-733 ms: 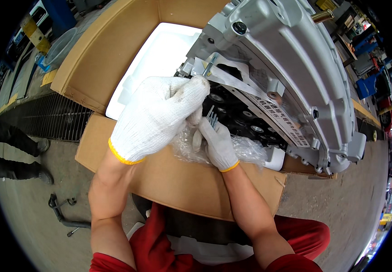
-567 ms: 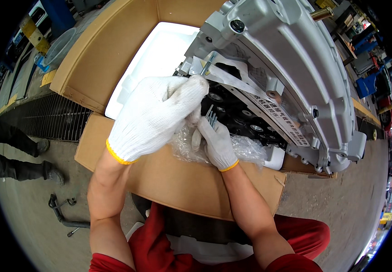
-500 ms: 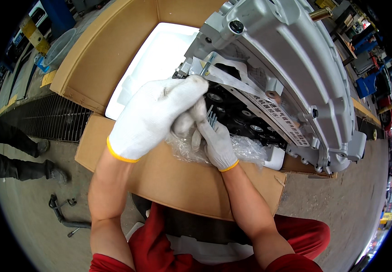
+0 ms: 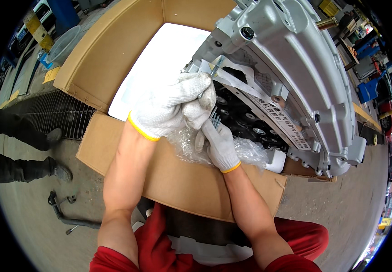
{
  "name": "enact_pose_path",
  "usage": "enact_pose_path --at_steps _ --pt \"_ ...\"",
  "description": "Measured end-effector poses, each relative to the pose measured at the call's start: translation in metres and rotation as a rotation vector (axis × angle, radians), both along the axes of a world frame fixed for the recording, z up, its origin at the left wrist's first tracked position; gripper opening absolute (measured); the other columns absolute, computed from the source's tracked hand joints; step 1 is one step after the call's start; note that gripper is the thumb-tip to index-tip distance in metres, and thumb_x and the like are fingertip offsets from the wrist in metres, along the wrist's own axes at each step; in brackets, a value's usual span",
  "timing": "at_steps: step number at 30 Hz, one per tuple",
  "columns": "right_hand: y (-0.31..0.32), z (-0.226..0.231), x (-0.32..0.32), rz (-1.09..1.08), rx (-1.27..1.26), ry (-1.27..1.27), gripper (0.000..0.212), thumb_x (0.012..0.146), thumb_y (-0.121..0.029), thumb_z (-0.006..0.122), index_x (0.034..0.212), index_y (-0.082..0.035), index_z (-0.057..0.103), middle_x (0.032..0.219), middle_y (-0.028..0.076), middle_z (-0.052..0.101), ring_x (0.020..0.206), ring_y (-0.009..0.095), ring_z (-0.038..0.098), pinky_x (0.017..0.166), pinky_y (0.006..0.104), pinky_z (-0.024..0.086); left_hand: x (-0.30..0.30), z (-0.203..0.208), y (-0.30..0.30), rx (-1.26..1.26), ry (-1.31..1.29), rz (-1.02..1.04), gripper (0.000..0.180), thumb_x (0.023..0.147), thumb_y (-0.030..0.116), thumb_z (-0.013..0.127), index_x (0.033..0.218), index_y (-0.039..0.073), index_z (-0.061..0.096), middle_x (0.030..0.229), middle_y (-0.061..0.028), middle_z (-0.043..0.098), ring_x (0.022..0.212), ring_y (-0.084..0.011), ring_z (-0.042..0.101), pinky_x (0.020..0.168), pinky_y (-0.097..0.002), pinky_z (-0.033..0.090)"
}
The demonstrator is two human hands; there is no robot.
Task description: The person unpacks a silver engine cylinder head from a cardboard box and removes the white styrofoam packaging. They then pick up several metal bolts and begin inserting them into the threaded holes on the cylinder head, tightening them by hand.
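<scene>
Both my hands wear white knit gloves with yellow cuffs. My left hand (image 4: 180, 102) is closed in a pinch on a thin metal stud (image 4: 216, 66), which points up against the grey engine (image 4: 268, 41) beside a white paper strip (image 4: 237, 84). Just below and to the right, my right hand (image 4: 221, 147) is closed around several similar metal studs (image 4: 214, 119), their ends sticking up between thumb and fingers. Crumpled clear plastic wrap (image 4: 250, 152) lies under and beside my right hand. The stud's lower end is hidden by the left glove.
The engine leans in an open cardboard box (image 4: 182, 190) with a white foam liner (image 4: 159, 54). A black hose-like part (image 4: 62, 215) lies on the floor at left, near another person's legs (image 4: 23, 167). A blue bin (image 4: 367, 90) stands far right.
My left hand has turned at the wrist and shifted slightly right, still pinching the stud. My right hand holds its place with the studs. The view has shifted a little.
</scene>
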State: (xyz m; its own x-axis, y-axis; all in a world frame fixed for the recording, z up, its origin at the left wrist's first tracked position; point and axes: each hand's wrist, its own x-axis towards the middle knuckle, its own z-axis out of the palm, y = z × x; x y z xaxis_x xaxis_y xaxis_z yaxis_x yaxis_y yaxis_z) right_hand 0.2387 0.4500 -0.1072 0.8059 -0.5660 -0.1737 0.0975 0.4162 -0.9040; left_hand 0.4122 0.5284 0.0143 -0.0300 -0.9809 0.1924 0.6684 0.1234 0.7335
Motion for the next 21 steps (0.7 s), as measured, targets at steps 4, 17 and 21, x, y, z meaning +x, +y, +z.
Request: enact_pose_path --at_steps 4,17,21 --pt "0.0 -0.002 -0.001 -0.008 0.011 0.013 0.036 0.112 -0.029 0.057 0.088 -0.003 0.065 0.065 0.007 0.065 0.059 0.014 0.058 0.059 0.0301 0.047 -0.007 0.008 0.004 0.086 -0.049 0.113 0.036 0.109 0.028 0.06 0.085 0.002 0.066 0.063 0.0005 0.05 0.055 -0.0111 0.047 0.053 -0.0264 0.037" --pt "0.001 0.005 -0.001 -0.027 0.009 -0.001 0.039 0.113 -0.028 0.056 0.084 -0.003 0.063 0.064 0.008 0.064 0.058 0.015 0.058 0.058 0.0307 0.047 -0.029 0.01 0.005 0.066 0.095 0.191 0.041 0.112 0.031 0.054 0.084 0.002 0.06 0.055 -0.0001 0.037 0.045 -0.0138 0.034 0.045 -0.0297 0.029" --pt "0.004 0.007 0.0 -0.061 0.038 -0.034 0.04 0.112 -0.026 0.058 0.08 -0.004 0.063 0.065 0.007 0.064 0.058 0.015 0.058 0.058 0.0296 0.047 -0.028 -0.013 0.018 0.129 -0.033 0.193 0.043 0.115 0.035 0.05 0.098 0.001 0.069 0.071 -0.0023 0.061 0.063 -0.0135 0.056 0.062 -0.0275 0.048"
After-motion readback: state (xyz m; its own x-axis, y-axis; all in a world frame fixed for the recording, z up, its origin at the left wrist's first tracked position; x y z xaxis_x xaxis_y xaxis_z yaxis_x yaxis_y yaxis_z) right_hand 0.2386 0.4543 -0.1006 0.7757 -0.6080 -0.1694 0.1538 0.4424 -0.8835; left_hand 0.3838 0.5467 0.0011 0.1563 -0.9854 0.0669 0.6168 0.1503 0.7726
